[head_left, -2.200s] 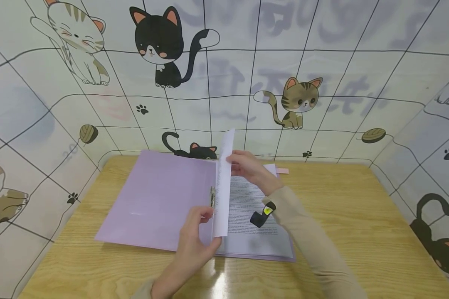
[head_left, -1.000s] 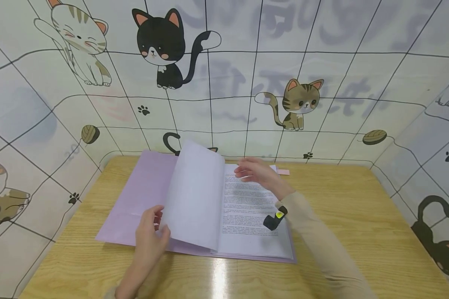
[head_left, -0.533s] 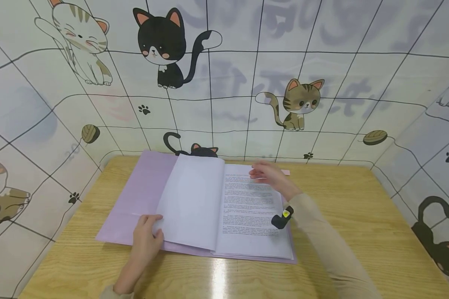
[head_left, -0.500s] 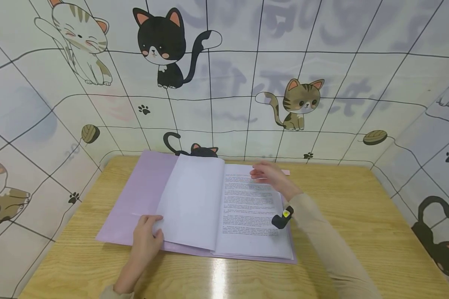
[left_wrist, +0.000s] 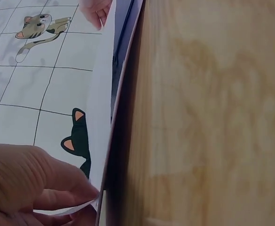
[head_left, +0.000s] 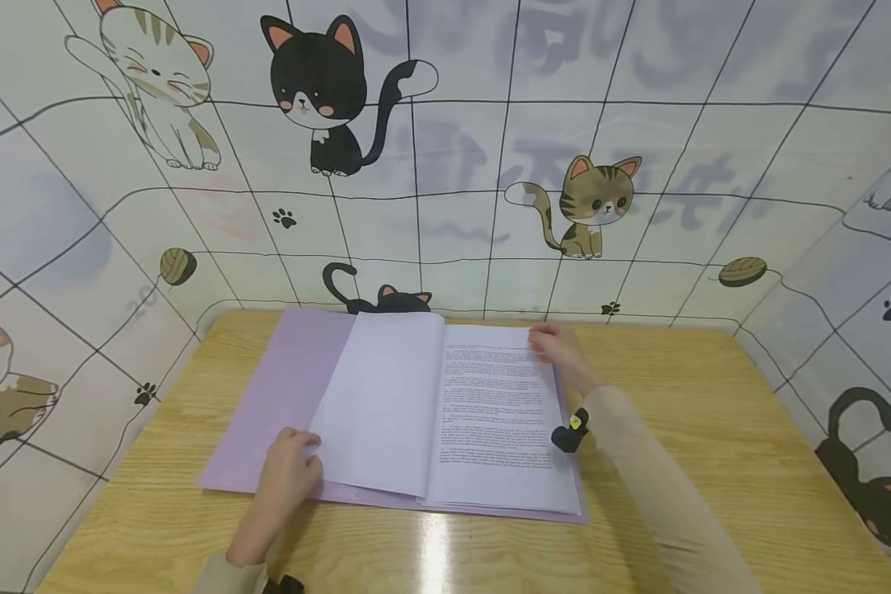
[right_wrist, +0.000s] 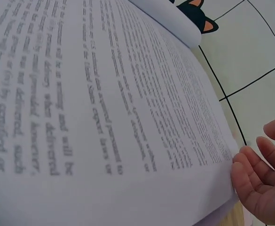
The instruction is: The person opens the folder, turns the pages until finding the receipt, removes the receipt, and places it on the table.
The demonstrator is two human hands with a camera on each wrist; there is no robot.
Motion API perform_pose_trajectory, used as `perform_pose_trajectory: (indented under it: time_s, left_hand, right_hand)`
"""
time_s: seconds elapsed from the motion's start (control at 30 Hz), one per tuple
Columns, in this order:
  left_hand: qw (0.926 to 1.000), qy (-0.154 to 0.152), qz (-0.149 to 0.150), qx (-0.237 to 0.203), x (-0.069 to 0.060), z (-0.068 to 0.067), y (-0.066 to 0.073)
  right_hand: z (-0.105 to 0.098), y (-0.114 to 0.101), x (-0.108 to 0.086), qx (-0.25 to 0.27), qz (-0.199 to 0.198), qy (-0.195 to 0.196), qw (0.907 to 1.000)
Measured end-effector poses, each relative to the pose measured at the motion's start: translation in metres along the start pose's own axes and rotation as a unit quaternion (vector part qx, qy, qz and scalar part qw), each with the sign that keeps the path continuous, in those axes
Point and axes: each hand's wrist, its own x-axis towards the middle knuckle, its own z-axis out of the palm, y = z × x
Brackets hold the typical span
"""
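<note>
A purple binder (head_left: 267, 404) lies spread on the table with its paper sheets inside. The turned page (head_left: 379, 404) shows its blank side over the left cover. On the right lies a printed page (head_left: 497, 412) full of text. My left hand (head_left: 287, 470) pinches the near outer corner of the turned page; in the left wrist view its fingers (left_wrist: 76, 183) lie on both sides of the paper. At the printed page's far right corner is my right hand (head_left: 564, 355). Its loosely bent fingers (right_wrist: 243, 174) touch the page edge, the thumb apart. The binder's metal clip is hidden.
The wooden table (head_left: 683, 429) extends around the binder on the left, right and near sides. A cat-patterned sheet (head_left: 475, 165) stands as a wall behind and at both sides. A black wrist camera (head_left: 570, 431) is strapped to the right wrist.
The page has been turned from upright to the left and now lies flat. My left hand went left with it. My right hand released it and moved right to the printed page's far corner.
</note>
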Motion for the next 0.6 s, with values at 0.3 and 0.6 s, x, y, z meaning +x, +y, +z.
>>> perform_pose_trajectory:
  time_s: [0.3,0.6]
  left_hand:
    - [0.9970,-0.053,-0.051,0.024,0.006,-0.006,-0.005]
    - [0.9991,-0.034,-0.027,0.000,0.008,-0.003,-0.012]
  right_hand:
    - [-0.005,0.004,0.012,-0.074,-0.027,0.016,0.9967]
    - [-0.006,0.004,0.022,-0.151,-0.062,0.012,0.9865]
